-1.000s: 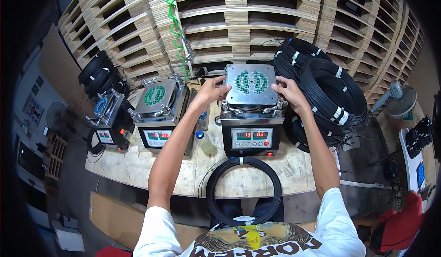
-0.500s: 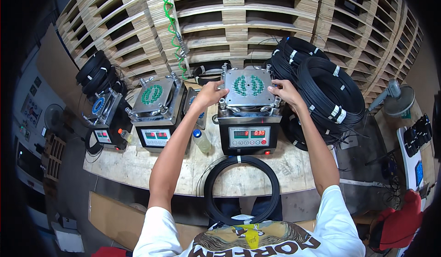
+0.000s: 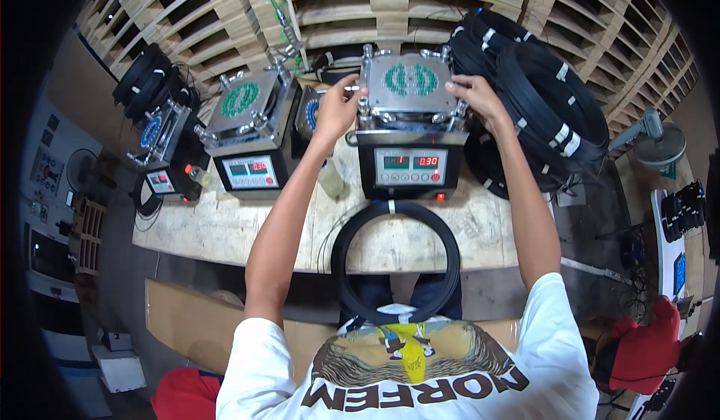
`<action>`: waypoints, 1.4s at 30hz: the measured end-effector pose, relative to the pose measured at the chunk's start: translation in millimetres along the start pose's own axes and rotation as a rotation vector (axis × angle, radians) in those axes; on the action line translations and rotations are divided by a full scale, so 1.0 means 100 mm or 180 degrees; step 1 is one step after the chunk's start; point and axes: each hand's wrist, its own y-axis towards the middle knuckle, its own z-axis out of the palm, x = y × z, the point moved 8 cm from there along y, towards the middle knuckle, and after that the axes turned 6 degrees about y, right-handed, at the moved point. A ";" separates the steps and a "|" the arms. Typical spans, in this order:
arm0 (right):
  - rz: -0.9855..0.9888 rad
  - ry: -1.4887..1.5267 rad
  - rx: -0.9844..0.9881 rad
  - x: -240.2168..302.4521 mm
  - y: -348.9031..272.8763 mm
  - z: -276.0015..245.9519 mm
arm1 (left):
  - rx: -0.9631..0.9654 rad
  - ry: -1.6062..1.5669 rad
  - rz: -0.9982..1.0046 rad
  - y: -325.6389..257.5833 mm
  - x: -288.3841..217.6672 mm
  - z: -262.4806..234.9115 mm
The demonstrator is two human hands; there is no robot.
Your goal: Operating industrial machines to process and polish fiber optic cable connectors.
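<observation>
Left hand [image 3: 339,110], right hand [image 3: 480,99] flank the steel fixture plate [image 3: 410,105]; can't tell if clamped; uneven pressure could tilt it.

A: Any room along the front of the tabletop [image 3: 202,227]?

B: Yes, bare wood left of the cable ring [image 3: 342,259], in front of the left machine [image 3: 251,171]. Bare on the ring's right too.

A: And between the left machine and the middle machine [image 3: 409,178]?

B: Tight; crowded by a bottle [image 3: 331,181] and crossed overhead by the left forearm [image 3: 291,214].

A: Past the middle machine's right side?

B: Squeezed by big cable coils [image 3: 559,116], with the right hand [image 3: 480,99] there too.

A: Straight behind?

B: Walled off by wooden pallets [image 3: 386,16]. Open above the metal plate [image 3: 409,82], between right hand and left hand [image 3: 337,111].
</observation>
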 end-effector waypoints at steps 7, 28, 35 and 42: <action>-0.0275 -0.0089 -0.1048 0.18 -0.70 -0.11 | -0.0692 -0.0215 0.0137 -1.18 0.23 -0.15; -0.0099 -0.2438 0.0193 -1.20 -2.41 1.22 | 0.1224 0.1536 0.0218 -2.55 0.65 0.60; 0.0310 -0.1051 0.0610 -0.58 -2.39 1.06 | 0.1079 0.1131 0.0416 -2.51 -0.01 0.09; -0.1251 -0.1018 0.0350 1.03 -2.37 1.25 | 0.0075 0.1503 0.0876 -2.53 -0.88 -1.10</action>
